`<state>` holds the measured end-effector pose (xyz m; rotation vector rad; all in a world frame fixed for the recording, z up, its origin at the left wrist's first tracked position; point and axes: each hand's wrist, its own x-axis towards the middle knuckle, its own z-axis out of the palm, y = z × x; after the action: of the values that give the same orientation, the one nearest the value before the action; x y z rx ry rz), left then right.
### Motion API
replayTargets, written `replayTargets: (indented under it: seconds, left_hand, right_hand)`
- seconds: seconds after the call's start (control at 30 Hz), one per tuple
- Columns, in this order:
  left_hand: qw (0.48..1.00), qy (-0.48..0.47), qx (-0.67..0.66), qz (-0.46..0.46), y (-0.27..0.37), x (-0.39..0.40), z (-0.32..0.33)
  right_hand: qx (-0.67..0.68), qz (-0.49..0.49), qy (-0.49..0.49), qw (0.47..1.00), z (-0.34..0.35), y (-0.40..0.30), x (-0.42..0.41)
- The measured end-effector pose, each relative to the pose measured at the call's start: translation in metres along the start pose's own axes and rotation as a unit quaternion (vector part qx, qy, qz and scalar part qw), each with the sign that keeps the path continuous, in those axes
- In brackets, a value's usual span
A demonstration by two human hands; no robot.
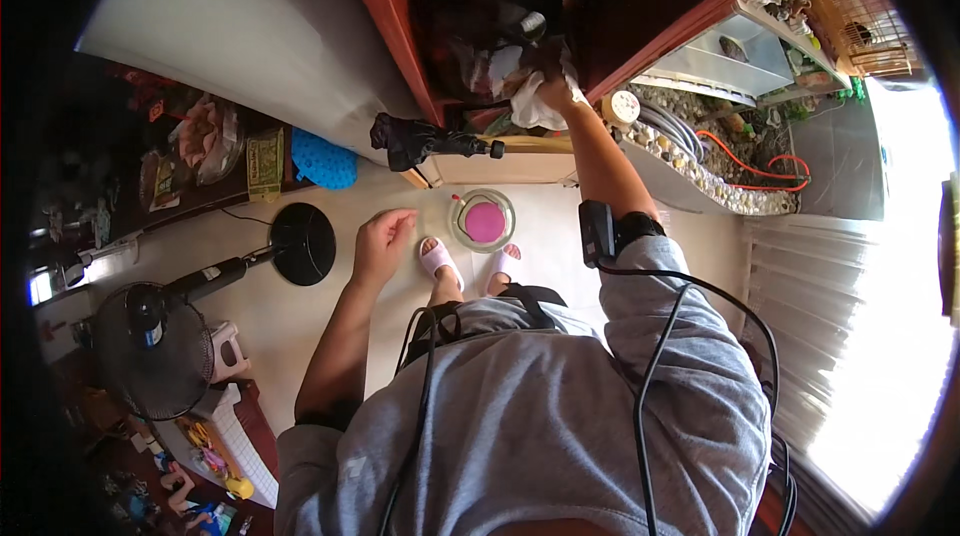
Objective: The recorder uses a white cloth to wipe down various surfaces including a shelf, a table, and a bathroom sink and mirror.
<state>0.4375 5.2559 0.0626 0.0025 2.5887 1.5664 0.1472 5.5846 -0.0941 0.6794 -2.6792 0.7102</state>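
My right hand (553,92) reaches forward into a dark compartment of a red-brown wooden cabinet (390,18). It grips a bunched white cloth (534,105), and shadow hides part of the fingers. Beside the cloth are glossy dark objects and clear plastic wrapping (480,71), too dim to name exactly. My left hand (384,242) hangs above the floor with its fingers curled in and nothing visible in them. On the floor in front of my feet stands a round glass bowl (511,219) with a pink disc (484,222) at its middle.
A folded black umbrella (431,144) juts out below the cabinet. To the left stands a black pedestal fan (154,348) on a round base (303,244). At right are a pebble-edged planter (697,161), an orange hose (750,172), a birdcage (862,7) and sheer curtains (802,281).
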Motion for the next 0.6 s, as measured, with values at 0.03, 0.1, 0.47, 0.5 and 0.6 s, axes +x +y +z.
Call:
replayTargets:
  seconds: [0.03, 0.1, 0.47, 0.5, 0.6]
  left_hand:
    - [1.0, -0.006, 0.0, 0.0, 0.002, 0.004, 0.004]
    - [1.0, 0.011, -0.006, -0.009, 0.004, -0.004, 0.006]
    - [0.999, -0.037, 0.009, -0.009, 0.012, 0.004, 0.02]
    - [0.999, -0.043, 0.008, -0.019, 0.015, 0.01, 0.02]
    - [0.998, -0.033, -0.033, -0.034, 0.019, 0.017, 0.021]
  right_hand:
    - [0.091, 0.081, -0.011, 0.993, -0.001, 0.001, -0.003]
    - [0.199, 0.146, -0.038, 0.968, -0.004, -0.038, 0.005]
    - [0.43, 0.191, -0.013, 0.882, -0.101, -0.121, -0.048]
    - [0.561, 0.263, 0.009, 0.785, -0.112, -0.125, -0.054]
    - [0.884, 0.256, 0.1, 0.378, -0.135, -0.136, -0.082]
